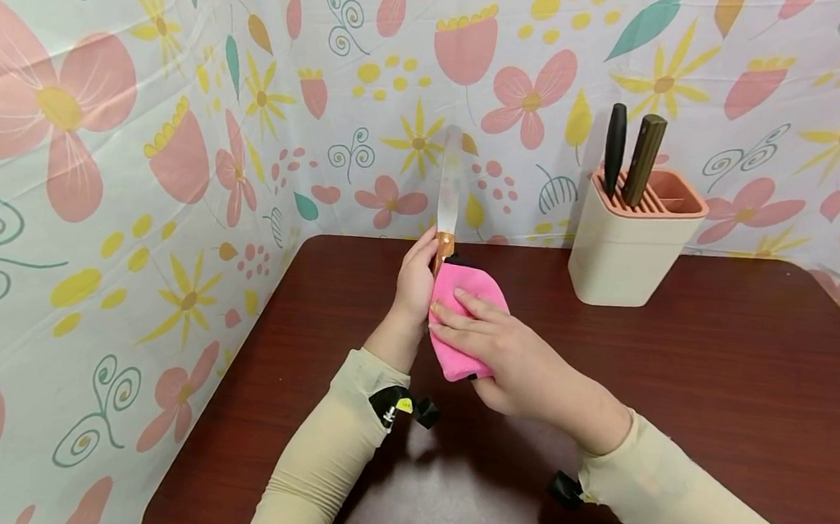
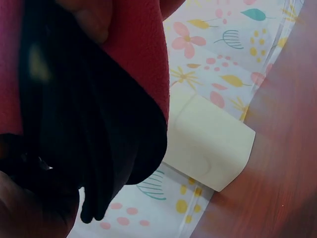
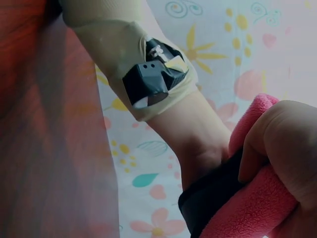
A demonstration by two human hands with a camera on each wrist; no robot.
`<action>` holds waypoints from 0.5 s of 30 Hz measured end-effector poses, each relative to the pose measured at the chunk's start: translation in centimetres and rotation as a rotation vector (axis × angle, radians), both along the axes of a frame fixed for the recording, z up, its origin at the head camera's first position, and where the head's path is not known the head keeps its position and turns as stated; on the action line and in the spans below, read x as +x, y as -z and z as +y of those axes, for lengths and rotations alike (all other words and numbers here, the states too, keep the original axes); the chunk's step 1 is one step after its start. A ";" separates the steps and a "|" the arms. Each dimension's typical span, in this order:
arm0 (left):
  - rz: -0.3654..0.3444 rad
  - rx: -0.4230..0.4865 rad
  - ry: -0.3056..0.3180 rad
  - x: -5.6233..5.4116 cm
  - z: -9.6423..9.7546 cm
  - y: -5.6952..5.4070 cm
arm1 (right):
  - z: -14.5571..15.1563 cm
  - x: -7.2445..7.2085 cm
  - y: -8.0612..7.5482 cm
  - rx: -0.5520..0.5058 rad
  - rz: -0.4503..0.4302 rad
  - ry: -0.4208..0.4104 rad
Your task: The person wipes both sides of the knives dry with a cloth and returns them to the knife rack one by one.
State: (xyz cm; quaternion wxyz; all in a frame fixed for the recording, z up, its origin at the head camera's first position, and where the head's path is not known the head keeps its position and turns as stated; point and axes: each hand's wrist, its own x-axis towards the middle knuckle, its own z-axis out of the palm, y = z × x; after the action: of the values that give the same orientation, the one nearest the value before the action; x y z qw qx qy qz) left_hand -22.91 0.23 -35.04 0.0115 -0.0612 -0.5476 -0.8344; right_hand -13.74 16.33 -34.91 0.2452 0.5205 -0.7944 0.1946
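A knife stands nearly upright in the head view, its blade [image 1: 449, 190] pointing up and its wooden handle [image 1: 445, 246] below. My left hand [image 1: 414, 282] holds it by the handle, part of which the cloth hides. A pink cloth [image 1: 469, 281] with a black underside lies against the handle's right side. My right hand [image 1: 520, 348] grips this cloth, fingers spread over the pink face. In the left wrist view the cloth's black side [image 2: 109, 124] fills much of the picture. The right wrist view shows the fuzzy pink side [image 3: 252, 208] folded over the black.
A cream knife block [image 1: 623, 257] with an orange slotted top stands at the back right of the dark wooden table [image 1: 736, 386]. Two knife handles [image 1: 643, 160], one black and one brown, stick up from it. A flower-patterned curtain [image 1: 376, 61] hangs behind and along the left.
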 end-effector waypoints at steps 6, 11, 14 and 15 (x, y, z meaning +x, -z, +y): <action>-0.028 0.036 0.006 0.2 0.2 0.0 | 0.3 0.4 0.0 0.006 -0.032 -0.040; -0.029 0.060 0.033 0.2 0.3 0.0 | 0.9 0.5 -0.6 -0.007 -0.092 -0.087; -0.032 0.067 0.042 0.3 0.4 -0.1 | 1.5 0.7 -1.2 -0.015 -0.130 -0.100; -0.034 0.070 0.042 0.3 0.4 -0.1 | 1.8 0.8 -1.4 -0.020 -0.143 -0.103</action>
State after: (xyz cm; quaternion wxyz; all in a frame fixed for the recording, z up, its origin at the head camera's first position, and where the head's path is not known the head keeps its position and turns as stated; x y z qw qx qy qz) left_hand -22.65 0.61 -34.92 -0.0131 -0.0580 -0.5167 -0.8541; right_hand -12.98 18.12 -33.55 0.1826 0.5429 -0.7800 0.2519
